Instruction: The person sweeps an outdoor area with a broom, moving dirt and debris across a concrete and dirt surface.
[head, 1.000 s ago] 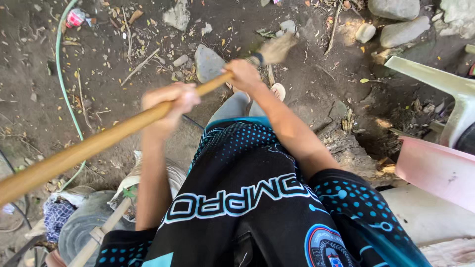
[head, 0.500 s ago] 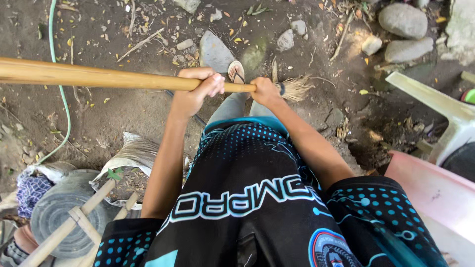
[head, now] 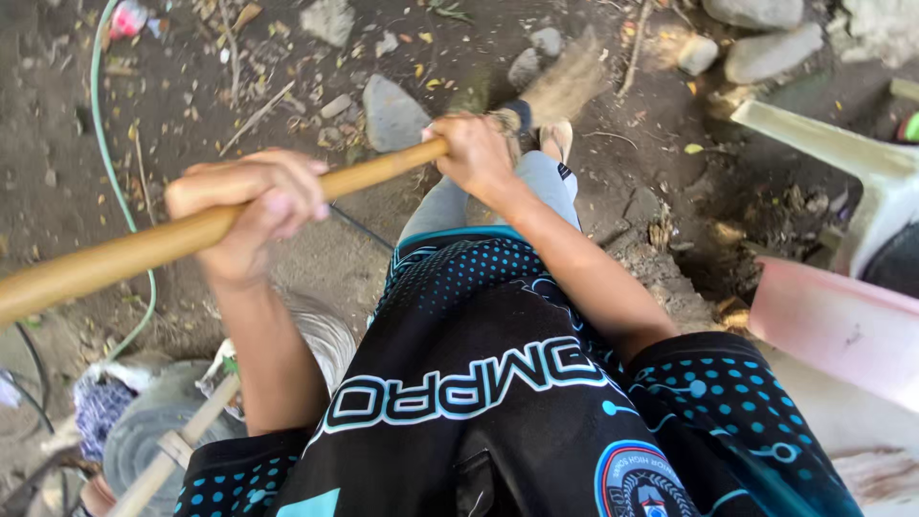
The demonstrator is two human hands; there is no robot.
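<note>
I hold a long wooden broom handle point(head: 115, 254) with both hands. My left hand point(head: 251, 203) grips the handle near its middle, raised toward me. My right hand point(head: 476, 153) grips it low, close to the straw bristles point(head: 565, 81), which are blurred over the dirt near my sandalled foot point(head: 555, 139). The handle slants from lower left up to the bristles at upper centre. A flat grey stone point(head: 391, 113) lies just left of my right hand on the ground.
Dirt ground is littered with leaves, twigs and stones. A green hose point(head: 115, 172) curves down the left. A grey round bucket point(head: 144, 436) with wooden sticks sits lower left. A white plastic chair point(head: 842, 153) and a pink board point(head: 842, 325) stand at the right.
The broom has swung: the handle was level half a second ago and now slants, with the bristles moved up and away and my left hand pulled left and toward me.
</note>
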